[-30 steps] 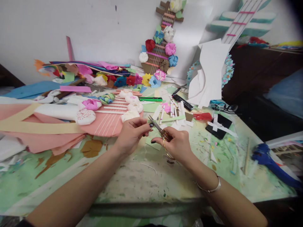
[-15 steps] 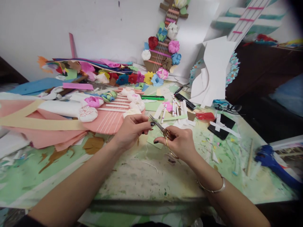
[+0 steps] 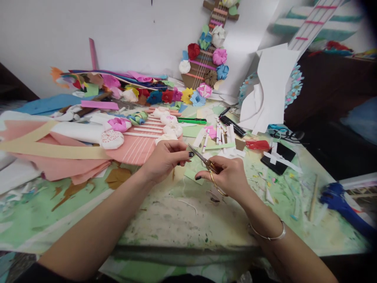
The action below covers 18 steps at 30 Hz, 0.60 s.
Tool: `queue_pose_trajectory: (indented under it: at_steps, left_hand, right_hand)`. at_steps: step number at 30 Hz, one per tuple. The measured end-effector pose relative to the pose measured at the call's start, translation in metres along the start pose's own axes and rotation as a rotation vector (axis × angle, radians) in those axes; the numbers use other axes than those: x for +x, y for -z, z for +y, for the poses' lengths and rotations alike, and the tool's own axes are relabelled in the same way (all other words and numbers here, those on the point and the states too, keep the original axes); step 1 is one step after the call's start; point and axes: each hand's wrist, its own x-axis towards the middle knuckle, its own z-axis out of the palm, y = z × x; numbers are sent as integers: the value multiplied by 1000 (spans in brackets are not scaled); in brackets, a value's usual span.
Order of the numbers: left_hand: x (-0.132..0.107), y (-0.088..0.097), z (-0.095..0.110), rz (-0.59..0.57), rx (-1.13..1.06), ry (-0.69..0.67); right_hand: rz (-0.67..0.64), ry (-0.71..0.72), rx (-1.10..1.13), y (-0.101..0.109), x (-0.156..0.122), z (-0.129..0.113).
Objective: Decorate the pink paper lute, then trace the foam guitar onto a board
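Scissors [image 3: 200, 155] with gold-coloured handles are held in my right hand [image 3: 231, 175], with the blades pointing up and left. The blade tips reach the fingertips of my left hand [image 3: 167, 159], which are pinched together. What that pinch holds, if anything, is too small to make out. Just beyond my left hand lies a pink paper guitar body [image 3: 141, 145] with white strings, white strips and paper flowers. A small light-green paper piece [image 3: 194, 176] rests on the table under the scissors.
Rolled white paper sticks [image 3: 218, 135], a green cutter [image 3: 192, 121] and black markers [image 3: 232, 125] lie behind my hands. A flowered brown guitar [image 3: 203, 67] leans on the wall. At right are a black square [image 3: 278, 161] and a blue glue gun [image 3: 335, 196].
The whole view has shifted slightly, so the table items sit a little further right. My hands and the scissors keep nearly the same pose.
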Motion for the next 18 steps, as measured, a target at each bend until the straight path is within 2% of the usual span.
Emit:
queue_pose_trajectory:
  at_steps: [10,18]
  left_hand:
    - [1,4,1,1,59,33]
    - [0,5,2,-36,-6,86]
  right_hand:
    - [-65,-6,1,4,1,5]
    - [-31,-155,116,2,1,2]
